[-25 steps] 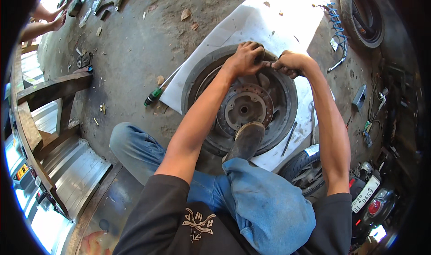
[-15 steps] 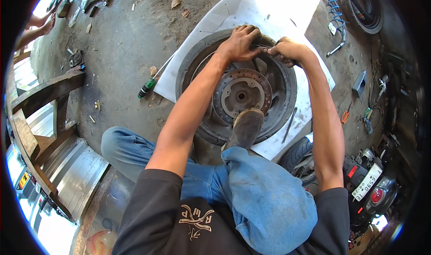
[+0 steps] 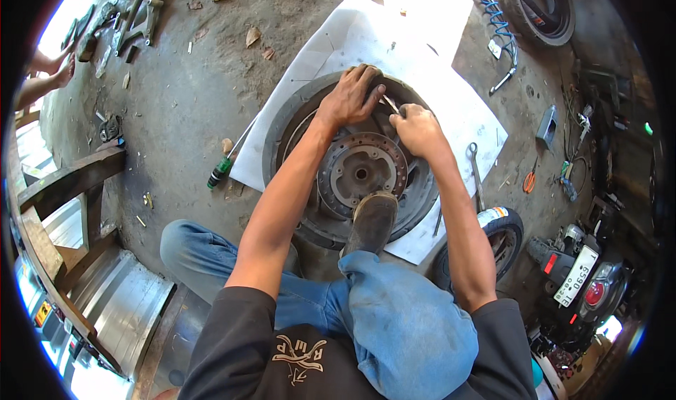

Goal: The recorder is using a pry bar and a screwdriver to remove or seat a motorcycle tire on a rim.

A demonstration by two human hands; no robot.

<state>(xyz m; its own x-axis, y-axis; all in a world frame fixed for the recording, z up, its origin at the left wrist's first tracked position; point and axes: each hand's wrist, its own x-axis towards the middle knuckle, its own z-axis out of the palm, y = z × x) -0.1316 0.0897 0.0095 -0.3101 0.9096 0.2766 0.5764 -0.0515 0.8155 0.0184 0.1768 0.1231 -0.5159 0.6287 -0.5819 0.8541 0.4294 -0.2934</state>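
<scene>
"What's being worked on over there?"

"A wheel [image 3: 361, 174], lying flat on a white sheet [image 3: 461, 104] spread over rough, gritty concrete [image 3: 190, 111]. The tyre [image 3: 272, 153] is dull grey rubber; the brake disc [image 3: 343, 162] is a browned metal ring pierced with small holes."

"And the hands?"

"Both at the far side. The left hand [image 3: 350, 96] has a spread grip, laid over the tyre with the thumb standing away from the fingers. The right hand [image 3: 417, 129] keeps a tight grip on a slim metal tool [image 3: 389, 104], its shaft slanting toward that thumb. I can't make out the tip."

"Anything different?"

"A moment ago the hands almost met. Now the right one sits farther off, so the shaft shows between them. The wrench [image 3: 477, 177], hidden by the forearm just before, is in sight. The dark boot [image 3: 373, 220] stays on the wheel's near edge."

"Room to move?"

"Plenty leftward: concrete stretches from the screwdriver [image 3: 220, 172] to the wooden frame [image 3: 70, 175]. Rightward is tighter, with the wrench near the forearm, a smaller wheel [image 3: 501, 238] below it and orange-handled scissors [image 3: 529, 182] past the sheet's edge."
</scene>
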